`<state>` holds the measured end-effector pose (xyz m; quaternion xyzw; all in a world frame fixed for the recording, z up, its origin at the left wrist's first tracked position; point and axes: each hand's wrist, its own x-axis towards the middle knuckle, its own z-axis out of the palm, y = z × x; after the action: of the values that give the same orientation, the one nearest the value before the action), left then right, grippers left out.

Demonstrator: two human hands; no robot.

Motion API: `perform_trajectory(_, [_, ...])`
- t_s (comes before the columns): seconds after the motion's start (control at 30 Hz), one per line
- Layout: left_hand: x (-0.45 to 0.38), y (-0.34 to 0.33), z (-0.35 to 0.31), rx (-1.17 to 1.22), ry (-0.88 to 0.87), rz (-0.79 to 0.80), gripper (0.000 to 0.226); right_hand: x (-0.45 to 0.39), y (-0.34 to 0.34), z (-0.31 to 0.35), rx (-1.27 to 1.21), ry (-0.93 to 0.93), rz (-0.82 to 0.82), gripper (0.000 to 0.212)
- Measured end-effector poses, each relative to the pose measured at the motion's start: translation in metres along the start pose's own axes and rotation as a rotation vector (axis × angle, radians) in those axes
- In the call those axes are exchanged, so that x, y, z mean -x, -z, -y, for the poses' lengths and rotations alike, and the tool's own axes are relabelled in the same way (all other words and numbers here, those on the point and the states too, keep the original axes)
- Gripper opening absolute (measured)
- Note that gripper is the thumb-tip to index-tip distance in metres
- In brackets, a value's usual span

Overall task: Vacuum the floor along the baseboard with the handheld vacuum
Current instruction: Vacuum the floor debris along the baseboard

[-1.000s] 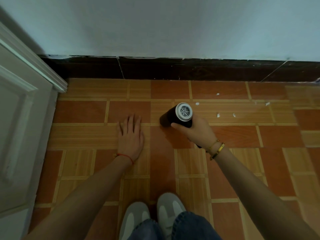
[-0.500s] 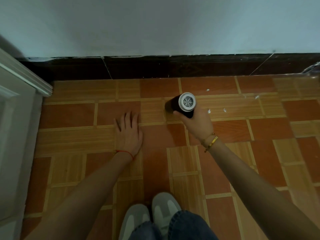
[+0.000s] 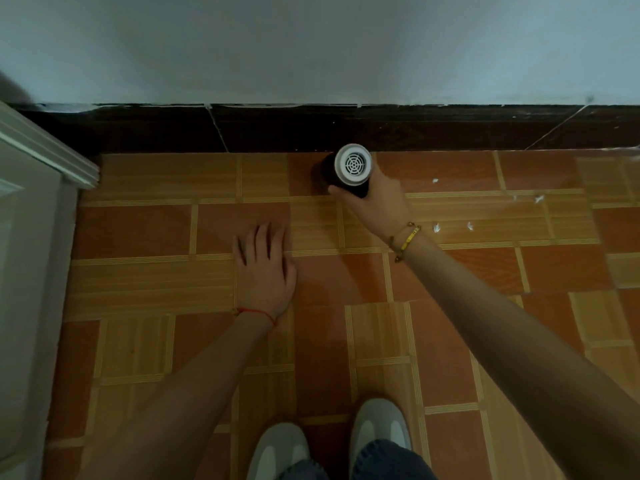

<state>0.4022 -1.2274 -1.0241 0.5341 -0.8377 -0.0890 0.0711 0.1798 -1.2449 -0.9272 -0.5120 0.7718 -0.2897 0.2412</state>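
Head view: we are pushing the handheld vacuum (image 3: 346,171) forward, right hand (image 3: 377,202) clamped around it, nozzle now close against the baseboard (image 3: 450,129) rather than mid-tile. Left hand (image 3: 265,268) is resting flat, fingers spread. Paper scraps (image 3: 435,227) are still waiting to the right.

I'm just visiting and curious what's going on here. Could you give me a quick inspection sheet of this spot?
Surface: tiled floor in orange-brown squares, bare where the hands are.
Job's things: handheld vacuum, nose down beside the dark baseboard.
Clutter: white scraps scattered to the right of the vacuum.
Grippers: right hand grips the vacuum; left hand lies flat on the floor.
Cables: nothing seen.
Surroundings: pale wall, white door frame at left, the person's shoes below.
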Motion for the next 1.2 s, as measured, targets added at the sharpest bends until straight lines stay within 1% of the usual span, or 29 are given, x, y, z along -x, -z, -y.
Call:
perform_trajectory(0.17, [-0.001, -0.001, 0.0, -0.008, 0.0, -0.011, 0.055, -0.028, -0.034, 0.03, 0.047, 0.099, 0.092, 0.076])
perform_trajectory(0.27, [-0.001, -0.001, 0.0, -0.025, -0.001, -0.004, 0.056, -0.036, -0.049, 0.041, 0.059, 0.143, 0.109, 0.077])
perform_trajectory(0.4, [-0.001, 0.001, -0.002, -0.027, -0.004, -0.01, 0.056, -0.042, -0.043, 0.034, 0.04, 0.099, 0.071, 0.08])
perform_trajectory(0.57, [-0.001, 0.002, -0.004, -0.007, 0.007, -0.017, 0.054, -0.036, -0.013, 0.001, 0.093, 0.055, -0.007, 0.077])
perform_trajectory(0.67, [-0.001, 0.002, -0.004, 0.004, 0.001, -0.027, 0.054, -0.03, -0.001, -0.013, 0.097, -0.002, -0.052, 0.08])
perform_trajectory(0.77, [-0.001, 0.001, -0.004, 0.015, 0.008, -0.025, 0.055, -0.027, -0.001, -0.012, 0.102, 0.003, -0.061, 0.078])
perform_trajectory(0.93, [-0.001, 0.001, -0.003, 0.016, 0.005, -0.034, 0.056, -0.033, -0.021, 0.014, 0.079, 0.127, 0.037, 0.069])
perform_trajectory(1.07, [-0.002, -0.001, -0.003, 0.005, 0.005, -0.031, 0.057, -0.044, -0.041, 0.036, 0.182, 0.197, 0.099, 0.07])
perform_trajectory(1.2, [-0.002, -0.002, -0.002, 0.007, 0.002, -0.036, 0.057, -0.049, -0.051, 0.041, 0.197, 0.226, 0.122, 0.071])
